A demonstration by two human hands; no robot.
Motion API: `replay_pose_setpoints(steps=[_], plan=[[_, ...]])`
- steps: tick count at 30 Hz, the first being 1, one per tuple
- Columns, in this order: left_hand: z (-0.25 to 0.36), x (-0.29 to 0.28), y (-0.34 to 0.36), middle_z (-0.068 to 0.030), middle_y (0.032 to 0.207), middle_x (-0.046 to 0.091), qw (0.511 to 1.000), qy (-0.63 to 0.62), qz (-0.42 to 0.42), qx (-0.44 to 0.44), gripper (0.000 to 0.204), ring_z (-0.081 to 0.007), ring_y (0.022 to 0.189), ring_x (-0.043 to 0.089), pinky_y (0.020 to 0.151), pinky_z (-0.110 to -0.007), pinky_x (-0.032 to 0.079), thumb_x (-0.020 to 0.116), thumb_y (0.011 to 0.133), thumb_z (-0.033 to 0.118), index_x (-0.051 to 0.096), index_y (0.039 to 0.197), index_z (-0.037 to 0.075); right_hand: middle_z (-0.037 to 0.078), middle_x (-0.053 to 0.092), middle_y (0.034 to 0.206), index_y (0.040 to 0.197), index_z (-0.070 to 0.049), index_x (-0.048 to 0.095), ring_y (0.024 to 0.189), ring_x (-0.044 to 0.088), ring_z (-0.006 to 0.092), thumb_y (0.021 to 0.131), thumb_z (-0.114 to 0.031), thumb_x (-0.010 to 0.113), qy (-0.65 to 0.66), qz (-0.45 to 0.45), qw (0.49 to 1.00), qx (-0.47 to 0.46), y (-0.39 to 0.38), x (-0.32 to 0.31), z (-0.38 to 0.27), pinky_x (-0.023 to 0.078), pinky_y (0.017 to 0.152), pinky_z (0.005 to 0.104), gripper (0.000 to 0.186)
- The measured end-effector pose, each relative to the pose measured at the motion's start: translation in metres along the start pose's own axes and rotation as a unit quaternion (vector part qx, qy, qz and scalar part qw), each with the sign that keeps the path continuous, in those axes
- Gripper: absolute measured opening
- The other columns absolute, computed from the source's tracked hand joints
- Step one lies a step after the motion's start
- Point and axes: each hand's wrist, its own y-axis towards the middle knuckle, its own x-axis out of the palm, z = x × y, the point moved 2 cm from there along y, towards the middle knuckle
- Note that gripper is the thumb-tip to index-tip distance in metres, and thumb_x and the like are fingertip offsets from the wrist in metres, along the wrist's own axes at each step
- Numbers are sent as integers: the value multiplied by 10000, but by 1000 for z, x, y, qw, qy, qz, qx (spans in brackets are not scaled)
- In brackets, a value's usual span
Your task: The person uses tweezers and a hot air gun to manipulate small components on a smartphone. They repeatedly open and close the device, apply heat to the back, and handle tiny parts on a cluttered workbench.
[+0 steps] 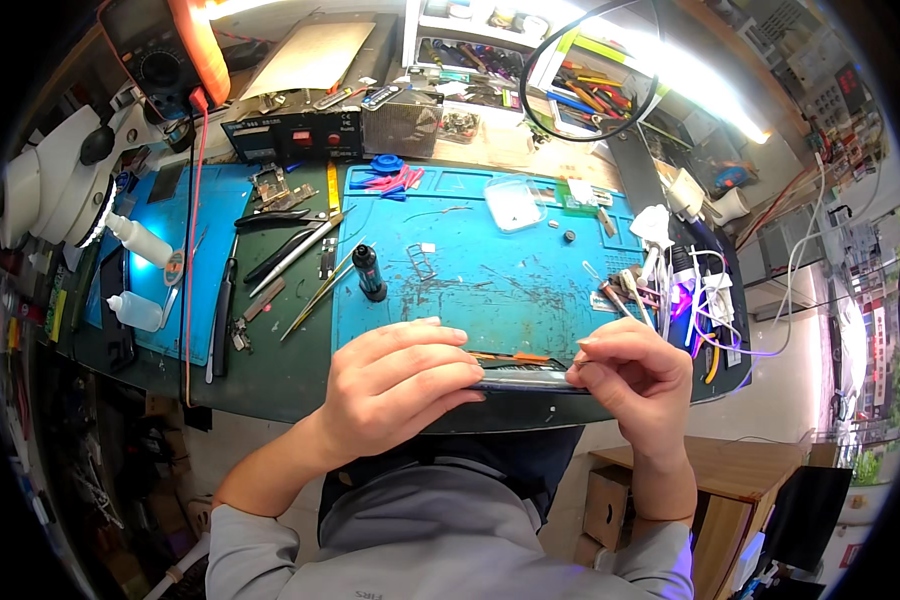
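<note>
A slim, flat device like a phone (pixel 532 379), seen nearly edge-on, is held level in front of my body at the near edge of the blue mat (pixel 490 285). My left hand (pixel 398 380) is closed over its left end, fingers lying across the top. At the right end, my right hand (pixel 632 378) pinches with thumb and forefinger; whether it grips the device's edge or a small piece there is hidden. Just behind the device show thin orange and dark strips (pixel 515 357). A black screwdriver-like cylinder (pixel 370 275) stands upright beyond my left hand.
Tweezers (pixel 320 290) and pliers (pixel 275 218) lie left of the mat. White dropper bottles (pixel 138 310) and a red multimeter lead (pixel 196 200) are farther left. A clear plastic box (pixel 515 204) sits at the back. Tools and white cables (pixel 705 290) crowd the right side.
</note>
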Motion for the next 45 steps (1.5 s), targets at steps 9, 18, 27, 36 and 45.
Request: replay_pose_setpoints(steps=[9,18,27,36,45], plan=[[1,0,0,-58,987,768,1000,-3,7,4,320,-265,996,759,884,-413,638,908,741,130,761,1018,70,112,764,928,1073,0,781,796,716,229,808,134,793,-301,-17,934,-193,-4,16,-9,570,679,317,297],[1,0,0,-72,1011,773,1000,-1,8,-6,370,-276,996,763,906,-418,632,918,739,136,750,1059,58,95,700,948,1077,-20,792,771,668,209,764,152,778,-357,-11,903,-238,-2,31,-15,533,649,299,358],[-1,3,-4,-86,1022,774,999,-18,24,-11,397,-283,983,765,877,-411,636,925,759,145,688,1063,52,108,713,962,1072,-27,793,803,693,194,835,133,763,-256,-15,951,-170,-1,25,-9,548,679,284,287],[-1,3,-3,-88,1040,777,1000,-19,14,-7,392,-281,1008,762,908,-424,627,920,767,134,674,1064,66,97,738,904,1066,-6,782,772,717,220,767,129,815,-306,-5,926,-222,-2,39,-11,581,677,326,330],[-2,6,-4,-90,1095,751,998,-59,19,-4,328,-304,1035,739,926,-447,622,859,791,20,675,1058,67,46,744,887,1073,-52,793,742,674,218,757,75,837,-341,-3,905,-254,-1,43,-2,513,670,321,344]])
